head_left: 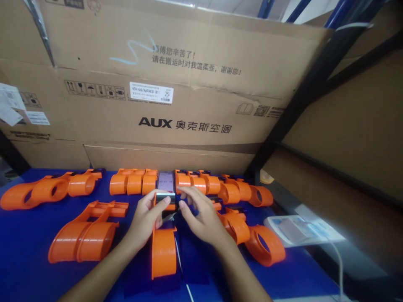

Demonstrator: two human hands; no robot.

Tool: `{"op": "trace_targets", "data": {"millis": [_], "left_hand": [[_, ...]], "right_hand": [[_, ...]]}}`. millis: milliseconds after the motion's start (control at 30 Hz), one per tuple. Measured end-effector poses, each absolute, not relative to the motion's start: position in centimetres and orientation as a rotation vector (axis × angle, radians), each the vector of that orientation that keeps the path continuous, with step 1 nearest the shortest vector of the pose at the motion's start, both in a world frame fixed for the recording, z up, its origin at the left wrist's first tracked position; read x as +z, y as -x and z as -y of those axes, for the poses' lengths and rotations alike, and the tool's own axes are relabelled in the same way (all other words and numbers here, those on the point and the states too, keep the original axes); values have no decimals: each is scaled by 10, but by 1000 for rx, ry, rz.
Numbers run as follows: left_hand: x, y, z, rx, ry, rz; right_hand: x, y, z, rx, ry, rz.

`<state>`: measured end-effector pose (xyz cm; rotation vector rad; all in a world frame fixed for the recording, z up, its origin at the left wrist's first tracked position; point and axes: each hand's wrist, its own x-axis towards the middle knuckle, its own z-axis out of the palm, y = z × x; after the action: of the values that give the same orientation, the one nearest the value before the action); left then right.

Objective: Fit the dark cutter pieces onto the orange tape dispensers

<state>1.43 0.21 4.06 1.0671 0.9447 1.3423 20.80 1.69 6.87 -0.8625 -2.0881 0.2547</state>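
My left hand [150, 213] grips the upper end of an orange plastic part [164, 253], its thumb on a dark piece with a white toothed edge [165, 195]. The part's wide ring hangs toward me at the centre. Just to the right, my right hand [197, 210] has its fingers apart, with nothing visible between them, close beside the dark piece. A phone [166, 179] showing a timer stands behind the hands, between rows of orange parts.
Similar orange parts lie at the left [83, 239], along the back [134, 183] and at the right [266, 245] of the blue surface [28, 247]. A large cardboard sheet [189, 100] stands behind. A white booklet [292, 230] and a cable [340, 264] are at the right.
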Motion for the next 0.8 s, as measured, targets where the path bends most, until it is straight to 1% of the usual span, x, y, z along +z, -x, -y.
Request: {"op": "trace_targets", "data": {"millis": [100,300,600,800], "left_hand": [[40,-14,-3,1337,-1065,-954],[40,-13,-4,1353,-1060,-954],[47,-10,-5,1504,-910,-945],[42,-11,-2,1492,-972,-918]], "right_hand": [[69,-204,-15,270,762,2155],[63,-201,-17,230,765,2132],[60,-205,-24,80,961,1907],[52,-199,-26,67,1014,2084]]}}
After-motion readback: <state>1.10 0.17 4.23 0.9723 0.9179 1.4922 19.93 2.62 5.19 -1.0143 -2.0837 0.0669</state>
